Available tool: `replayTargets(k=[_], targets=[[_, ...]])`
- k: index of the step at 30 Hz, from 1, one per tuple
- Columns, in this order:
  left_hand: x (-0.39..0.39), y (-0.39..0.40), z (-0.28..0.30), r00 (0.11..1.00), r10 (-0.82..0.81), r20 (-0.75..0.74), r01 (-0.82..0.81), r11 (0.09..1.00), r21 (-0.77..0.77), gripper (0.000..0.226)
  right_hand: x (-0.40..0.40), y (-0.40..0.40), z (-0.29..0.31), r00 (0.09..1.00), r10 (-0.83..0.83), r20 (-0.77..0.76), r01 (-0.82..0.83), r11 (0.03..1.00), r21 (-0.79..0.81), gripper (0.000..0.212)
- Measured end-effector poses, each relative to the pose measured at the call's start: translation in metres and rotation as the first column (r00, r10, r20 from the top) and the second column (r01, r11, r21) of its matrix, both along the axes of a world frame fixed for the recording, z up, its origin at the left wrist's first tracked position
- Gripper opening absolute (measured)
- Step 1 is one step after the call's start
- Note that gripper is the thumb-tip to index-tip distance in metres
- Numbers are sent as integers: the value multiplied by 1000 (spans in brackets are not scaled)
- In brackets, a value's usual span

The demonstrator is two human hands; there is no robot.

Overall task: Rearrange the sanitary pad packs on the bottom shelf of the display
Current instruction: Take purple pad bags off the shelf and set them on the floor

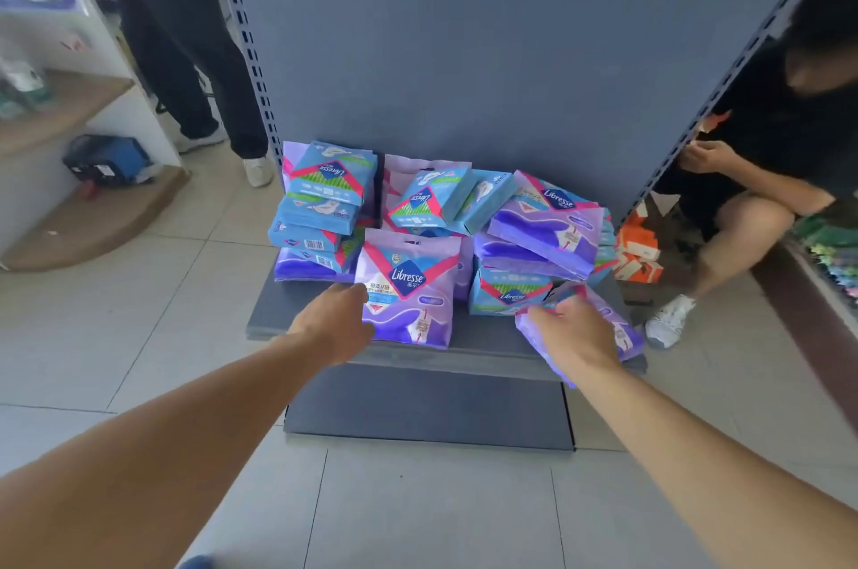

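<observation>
Several blue and purple sanitary pad packs lie in loose heaps on the grey bottom shelf (483,338). A purple pack (408,290) stands upright at the front centre, and my left hand (336,322) grips its left edge. My right hand (573,334) holds another purple pack (620,327) lying at the shelf's front right corner, fingers curled over it. A stack of blue packs (325,197) sits at the back left, and tilted purple packs (543,234) lie at the right. A blue pack (506,290) lies just behind my right hand.
The grey back panel (487,57) rises behind the shelf. A person stands at the back left (185,57). Another person crouches at the right (766,197) beside orange boxes (638,250). A wooden stepped stand (93,215) with a blue item is at the left. Tiled floor lies in front.
</observation>
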State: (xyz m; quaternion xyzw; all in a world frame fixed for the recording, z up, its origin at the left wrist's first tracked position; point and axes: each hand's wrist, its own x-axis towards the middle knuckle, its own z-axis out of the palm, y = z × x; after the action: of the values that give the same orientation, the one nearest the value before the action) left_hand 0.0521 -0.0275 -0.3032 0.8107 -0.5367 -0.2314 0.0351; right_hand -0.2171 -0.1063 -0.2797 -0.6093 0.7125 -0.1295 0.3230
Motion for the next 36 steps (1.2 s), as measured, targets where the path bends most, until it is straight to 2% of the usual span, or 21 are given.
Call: replayTargets(k=[2,5,9,12,16,20,23,26,31,34,36], targets=[[-7,-15,0,1000,-23,-16,23,999,-27,44,-2,-26,1,982,-161,99,165,986,-35,38],[-30,-60,-6,990,-106,-89,101,993,-53,42,-8,-77,0,908,-399,128,404,915,-11,75],[-78,-117,1,965,-178,-193,161,982,-103,48,-14,-128,-6,858,-472,202,470,881,63,80],[-103,-150,1,957,-158,-242,132,984,-121,57,-7,-142,-16,871,-443,212,425,896,129,71],[-113,-166,-1,958,-161,-238,133,983,-129,60,-2,-147,-27,892,-403,206,381,914,139,76],[-113,-169,-7,929,-127,-346,66,981,-181,56,-7,-150,-34,853,-408,325,393,912,113,71],[-113,-165,-6,924,-99,-370,23,979,-202,51,-12,-144,-37,823,-408,395,397,911,113,68],[-118,-157,2,932,-82,-353,11,980,-198,55,-22,-130,-34,787,-399,470,396,912,110,65],[-135,-142,18,878,-11,-478,-75,984,-159,60,-45,-92,-21,775,-311,550,352,935,32,66],[-142,-129,26,849,49,-527,-120,987,-103,74,-59,-63,-11,768,-244,593,296,955,9,66],[-146,-117,32,831,98,-547,-146,988,-45,97,-69,-44,-7,758,-189,624,246,969,-4,68]])
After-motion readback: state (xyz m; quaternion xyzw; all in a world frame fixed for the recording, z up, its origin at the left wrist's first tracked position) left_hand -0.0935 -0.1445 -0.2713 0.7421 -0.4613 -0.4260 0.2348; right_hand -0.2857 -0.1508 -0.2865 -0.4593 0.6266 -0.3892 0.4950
